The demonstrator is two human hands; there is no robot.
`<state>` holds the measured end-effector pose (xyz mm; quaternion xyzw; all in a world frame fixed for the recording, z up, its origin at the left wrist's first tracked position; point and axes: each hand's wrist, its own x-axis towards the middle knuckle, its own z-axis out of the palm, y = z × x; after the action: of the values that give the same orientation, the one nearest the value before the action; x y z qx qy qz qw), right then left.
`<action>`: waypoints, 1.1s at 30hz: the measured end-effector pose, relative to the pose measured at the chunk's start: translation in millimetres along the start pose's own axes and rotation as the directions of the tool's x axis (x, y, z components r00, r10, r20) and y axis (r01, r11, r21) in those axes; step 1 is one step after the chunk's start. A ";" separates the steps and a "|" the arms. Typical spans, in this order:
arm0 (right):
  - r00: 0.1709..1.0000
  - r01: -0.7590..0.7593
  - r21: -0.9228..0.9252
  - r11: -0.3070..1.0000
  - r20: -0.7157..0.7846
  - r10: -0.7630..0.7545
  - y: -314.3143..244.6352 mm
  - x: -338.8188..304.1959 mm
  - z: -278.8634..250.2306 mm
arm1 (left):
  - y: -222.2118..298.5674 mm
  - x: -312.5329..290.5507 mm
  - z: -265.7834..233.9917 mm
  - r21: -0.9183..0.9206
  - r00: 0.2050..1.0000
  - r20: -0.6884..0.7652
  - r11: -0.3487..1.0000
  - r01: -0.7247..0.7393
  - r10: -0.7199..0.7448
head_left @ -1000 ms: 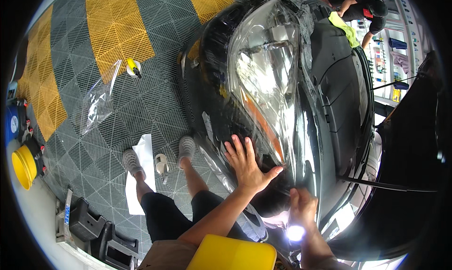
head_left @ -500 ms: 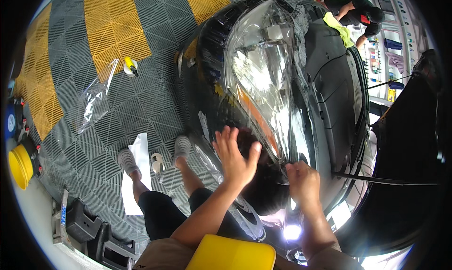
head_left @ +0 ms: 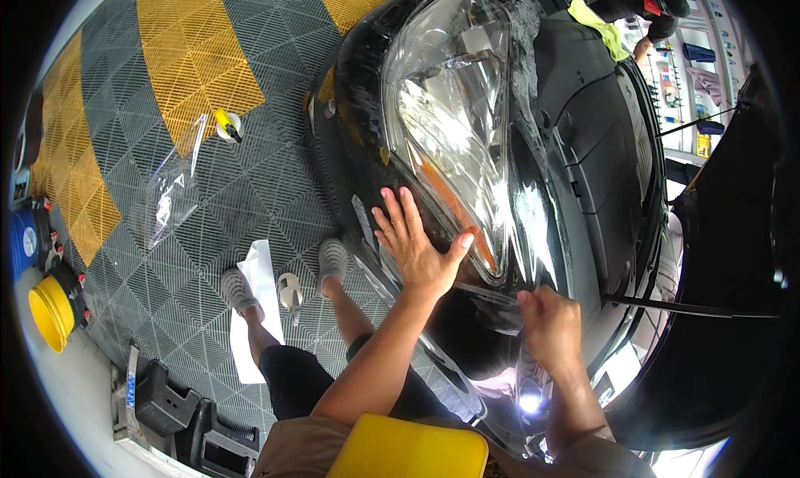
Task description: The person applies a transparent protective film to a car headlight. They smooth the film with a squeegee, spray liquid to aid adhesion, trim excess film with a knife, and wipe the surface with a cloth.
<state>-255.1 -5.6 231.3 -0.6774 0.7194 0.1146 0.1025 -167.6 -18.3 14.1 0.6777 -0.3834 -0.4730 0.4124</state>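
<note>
Film work on the front corner of a black car (head_left: 350, 170) seems to be the step in hand: a clear film (head_left: 525, 228) lies over the headlight (head_left: 450, 120) and the dark paint beside it, glossy and wrinkled along the lamp's inner edge. The left hand (head_left: 414, 243) is spread flat, fingers splayed, palm pressed on the bumper just below the lamp's lower tip, thumb touching the lens edge. The right hand (head_left: 550, 326) is closed in a pinch on what looks like the film's lower edge, just under the lamp (I cannot tell whether a small tool is tucked in it as well). By my reading the sheet is being held down at one point and drawn taut at another, so the next move calls for steady tension from the pinch while the flat palm keeps the film from creeping across the lens.

As for containers, a yellow bucket (head_left: 52, 313) stands near the left edge of the tiled floor (head_left: 250, 178), next to a blue drum (head_left: 23, 243); what either holds is hidden from here. A loose sheet of clear plastic (head_left: 171, 196) lies on the floor tiles, a white backing sheet (head_left: 254, 311) rests by the person's shoes, and a small roll (head_left: 289, 290) sits between the feet.
</note>
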 end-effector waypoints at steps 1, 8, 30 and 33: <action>1.000 -0.013 -0.023 1.000 0.026 0.014 0.9 0.2 -0.5 | -0.8 0.1 0.1 -0.002 1.000 -0.005 1.000 -0.006 0.006; 1.000 0.021 -0.220 0.975 0.021 -0.017 -5.5 3.2 -3.5 | -1.6 -1.9 1.6 0.022 0.999 -0.018 0.999 -0.031 0.032; 0.997 -0.003 0.013 1.000 0.078 0.001 3.1 3.9 -11.4 | -4.0 -3.0 2.3 0.057 0.998 -0.016 0.997 -0.055 0.056; 0.998 0.039 -0.019 0.999 0.052 -0.038 4.1 4.6 -8.8 | -5.5 -1.6 1.9 0.047 0.998 -0.027 0.997 -0.059 0.060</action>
<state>-259.4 -12.4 238.3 -0.6888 0.7022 0.1375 0.1164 -169.1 -15.2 9.2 0.6817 -0.4084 -0.4420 0.4160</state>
